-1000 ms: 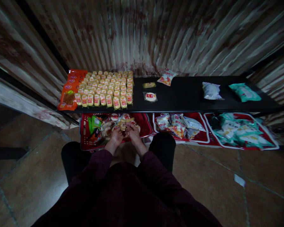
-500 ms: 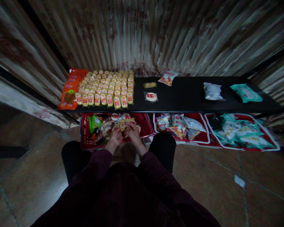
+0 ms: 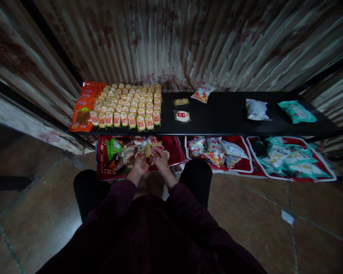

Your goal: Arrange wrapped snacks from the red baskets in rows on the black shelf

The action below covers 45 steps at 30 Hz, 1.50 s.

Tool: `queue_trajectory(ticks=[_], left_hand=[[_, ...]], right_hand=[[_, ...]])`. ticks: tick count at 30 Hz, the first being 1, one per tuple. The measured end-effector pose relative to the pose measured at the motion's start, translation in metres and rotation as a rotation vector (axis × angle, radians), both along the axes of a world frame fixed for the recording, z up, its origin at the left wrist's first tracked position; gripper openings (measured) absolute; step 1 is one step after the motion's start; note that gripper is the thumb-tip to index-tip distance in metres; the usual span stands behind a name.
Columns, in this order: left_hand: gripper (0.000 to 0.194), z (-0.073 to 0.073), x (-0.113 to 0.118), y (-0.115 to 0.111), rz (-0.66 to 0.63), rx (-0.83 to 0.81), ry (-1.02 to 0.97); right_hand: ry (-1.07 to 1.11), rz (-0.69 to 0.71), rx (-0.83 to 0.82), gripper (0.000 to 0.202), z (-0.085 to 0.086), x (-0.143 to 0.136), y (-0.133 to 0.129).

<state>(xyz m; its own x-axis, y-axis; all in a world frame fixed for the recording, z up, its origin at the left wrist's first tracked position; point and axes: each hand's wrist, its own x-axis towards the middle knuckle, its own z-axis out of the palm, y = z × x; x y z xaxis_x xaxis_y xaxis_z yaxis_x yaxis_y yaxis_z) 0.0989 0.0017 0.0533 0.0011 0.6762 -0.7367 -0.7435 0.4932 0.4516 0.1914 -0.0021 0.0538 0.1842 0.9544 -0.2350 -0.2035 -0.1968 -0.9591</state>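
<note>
Both hands are over the left red basket [image 3: 175,154], among small wrapped snacks. My left hand [image 3: 140,166] has its fingers closed on a small yellow-brown wrapped biscuit pack [image 3: 147,151], which stands on end. My right hand [image 3: 161,159] is close on the other side, its fingertips bent together at the pack's edge; its grip is partly hidden. Around the hands lie round white wrapped cakes [image 3: 138,140], a green packet [image 3: 113,147] and a dark orange packet [image 3: 114,163].
On the black shelf [image 3: 225,118] stand rows of yellow wrapped cakes [image 3: 128,106] beside an orange bag [image 3: 84,106]. Farther right lie a biscuit pack [image 3: 181,101], a round cake [image 3: 182,116] and several puffy bags. Two more baskets hold striped bags [image 3: 215,152] and teal bags [image 3: 293,158].
The biscuit pack has turned more upright between my hands, showing its long yellow side. My hands stay in nearly the same place over the basket.
</note>
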Motion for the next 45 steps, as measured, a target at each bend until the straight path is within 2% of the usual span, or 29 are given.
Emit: queue_trajectory(ticks=[6, 12, 17, 23, 29, 34, 41, 45], left_hand=[[0.021, 0.008, 0.003, -0.001, 0.018, -0.023, -0.032], [0.013, 0.015, 0.006, -0.002, 0.053, 0.012, 0.074], [0.020, 0.014, 0.005, -0.001, 0.076, 0.087, 0.148], [0.034, 0.009, 0.008, -0.005, -0.001, 0.166, 0.317], [0.032, 0.007, 0.013, -0.010, -0.096, 0.252, 0.605], [0.030, 0.001, 0.018, -0.014, -0.132, 0.356, 0.775], [0.037, -0.003, 0.021, -0.017, -0.190, 0.358, 0.829], [0.040, -0.002, 0.020, -0.016, -0.174, 0.348, 0.844]], right_hand=[[-0.116, 0.059, 0.034, 0.028, -0.009, 0.003, -0.001], [-0.499, 0.094, 0.188, 0.031, -0.005, 0.007, -0.002], [-0.690, 0.186, 0.143, 0.034, -0.008, 0.008, -0.003], [-0.631, 0.165, 0.148, 0.039, -0.016, 0.006, -0.004], [-0.424, 0.150, 0.020, 0.036, -0.017, 0.007, -0.003], [-0.251, 0.137, 0.025, 0.035, -0.022, 0.006, -0.003], [-0.160, 0.055, 0.061, 0.037, -0.034, 0.005, -0.004], [-0.118, 0.012, 0.061, 0.042, -0.036, 0.006, -0.003]])
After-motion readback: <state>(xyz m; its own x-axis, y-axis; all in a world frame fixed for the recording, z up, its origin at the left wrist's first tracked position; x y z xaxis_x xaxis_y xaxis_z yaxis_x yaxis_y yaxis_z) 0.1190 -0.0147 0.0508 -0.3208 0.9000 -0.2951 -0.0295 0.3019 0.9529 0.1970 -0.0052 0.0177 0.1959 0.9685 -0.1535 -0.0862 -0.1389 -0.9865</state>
